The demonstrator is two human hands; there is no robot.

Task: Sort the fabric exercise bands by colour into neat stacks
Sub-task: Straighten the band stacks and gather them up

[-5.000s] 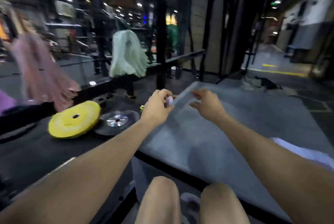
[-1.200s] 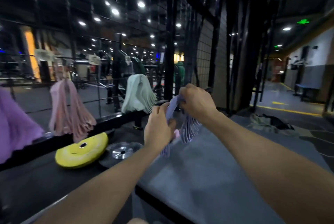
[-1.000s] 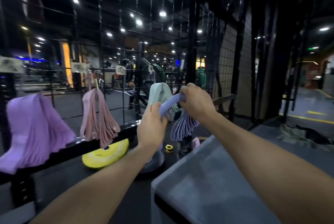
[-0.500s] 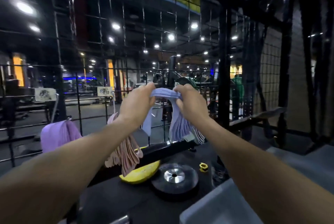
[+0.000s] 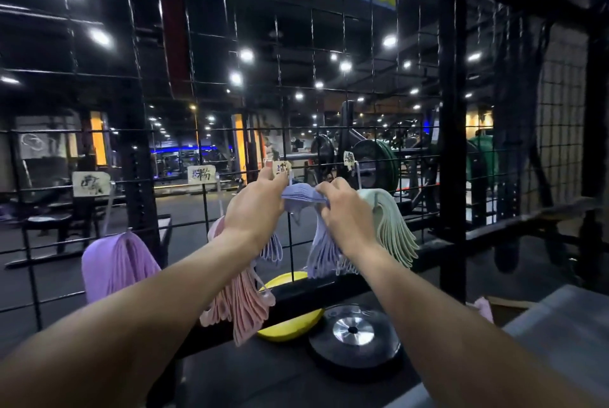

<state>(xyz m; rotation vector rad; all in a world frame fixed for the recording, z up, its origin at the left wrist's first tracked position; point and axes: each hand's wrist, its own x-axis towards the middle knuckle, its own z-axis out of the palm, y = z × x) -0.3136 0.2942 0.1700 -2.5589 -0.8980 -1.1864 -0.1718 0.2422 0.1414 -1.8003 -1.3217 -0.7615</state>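
Note:
Both hands hold a bundle of lavender-blue bands (image 5: 321,251) up against the black wire grid. My left hand (image 5: 255,206) grips the bundle's top from the left and my right hand (image 5: 342,211) grips it from the right, so the loops droop on both sides. Three other bunches hang on the grid: purple bands (image 5: 115,264) at the left, pink bands (image 5: 239,302) partly behind my left forearm, pale green bands (image 5: 393,226) just right of my right hand. Small paper labels (image 5: 201,174) hang above the bunches.
A black wire grid panel (image 5: 290,104) fills the view, with a thick black post (image 5: 453,144) to the right. Below lie a yellow weight plate (image 5: 290,325) and a black weight plate (image 5: 354,333). A grey padded bench corner (image 5: 557,325) shows at lower right.
My hands have carried the lavender-blue bundle closer to the grid, between the pink and green bunches. The view has moved nearer and turned left, away from the grey bench.

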